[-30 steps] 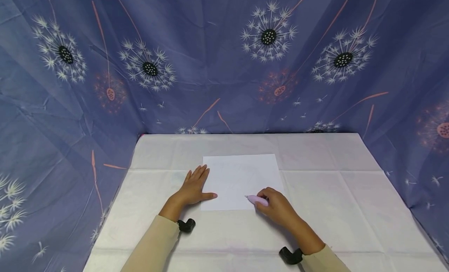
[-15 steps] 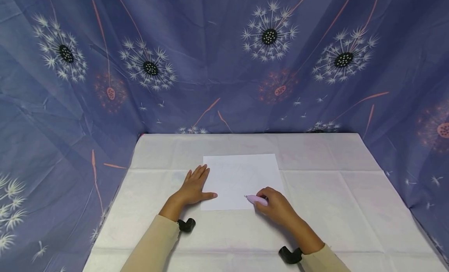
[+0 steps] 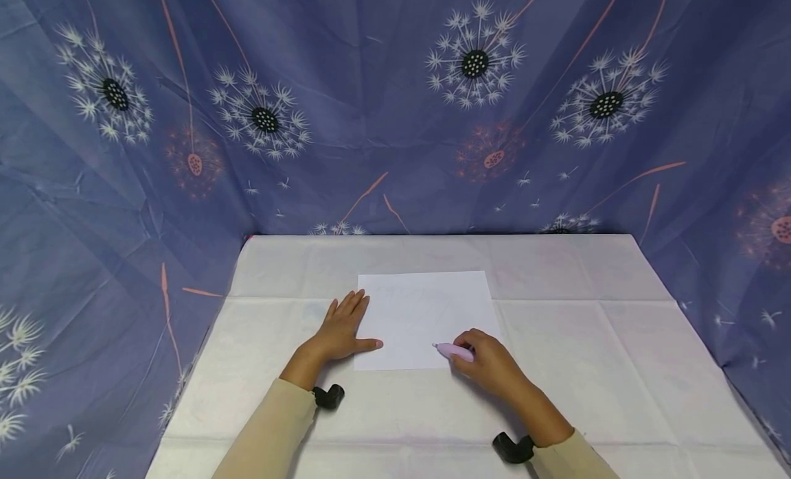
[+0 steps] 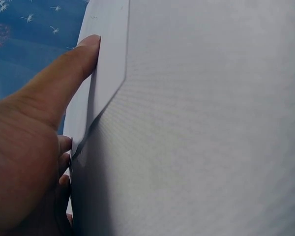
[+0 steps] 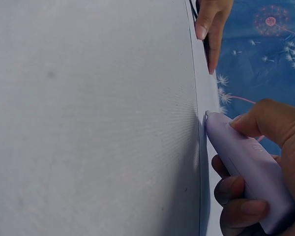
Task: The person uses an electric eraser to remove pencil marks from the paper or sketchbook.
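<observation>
A blank-looking white sheet of paper lies flat on the white-covered table. My left hand rests at its left edge, fingers spread, with the thumb on the paper near the lower left corner. In my right hand I grip a chunky lavender pen-shaped tool with a small pale tip. That tip points left, close over the lower part of the sheet. In the right wrist view my thumb presses on top of the lavender body, and several fingers curl beneath it.
A white cloth with fold creases covers the table. Behind and at both sides hangs a blue curtain with dandelion prints. A black wrist camera sits on the left wrist, and another black wrist camera on the right.
My right hand and the lavender tool have shifted very slightly to the right. My left hand and the paper stay where they were.
</observation>
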{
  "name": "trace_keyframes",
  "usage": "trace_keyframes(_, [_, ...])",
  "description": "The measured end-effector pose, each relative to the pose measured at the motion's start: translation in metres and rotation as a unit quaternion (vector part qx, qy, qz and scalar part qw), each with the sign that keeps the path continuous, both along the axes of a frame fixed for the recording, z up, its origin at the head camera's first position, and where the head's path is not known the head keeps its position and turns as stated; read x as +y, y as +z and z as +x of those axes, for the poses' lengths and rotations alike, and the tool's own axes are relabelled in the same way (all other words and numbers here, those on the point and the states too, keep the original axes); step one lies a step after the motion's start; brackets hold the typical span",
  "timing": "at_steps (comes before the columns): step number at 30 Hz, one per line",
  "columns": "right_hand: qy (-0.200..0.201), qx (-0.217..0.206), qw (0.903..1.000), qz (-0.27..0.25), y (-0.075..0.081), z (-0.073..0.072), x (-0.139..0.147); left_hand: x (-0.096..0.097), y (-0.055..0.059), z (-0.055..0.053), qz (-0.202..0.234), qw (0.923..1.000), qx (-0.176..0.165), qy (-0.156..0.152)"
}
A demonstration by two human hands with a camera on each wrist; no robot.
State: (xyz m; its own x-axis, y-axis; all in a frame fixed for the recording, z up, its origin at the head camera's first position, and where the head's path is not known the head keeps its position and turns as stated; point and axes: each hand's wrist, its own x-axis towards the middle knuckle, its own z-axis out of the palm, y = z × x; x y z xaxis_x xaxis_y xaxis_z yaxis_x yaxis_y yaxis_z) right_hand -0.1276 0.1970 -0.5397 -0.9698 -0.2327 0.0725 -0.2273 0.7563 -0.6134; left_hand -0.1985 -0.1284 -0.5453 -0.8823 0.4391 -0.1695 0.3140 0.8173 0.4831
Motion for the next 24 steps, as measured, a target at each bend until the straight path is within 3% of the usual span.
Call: trace_keyframes(24, [0.010,-0.005,0.9999,0.007,0.0014,-0.0026,-0.0027,0.0002,-0.0008,0.0002,0.001,1.0000,0.001,0.001])
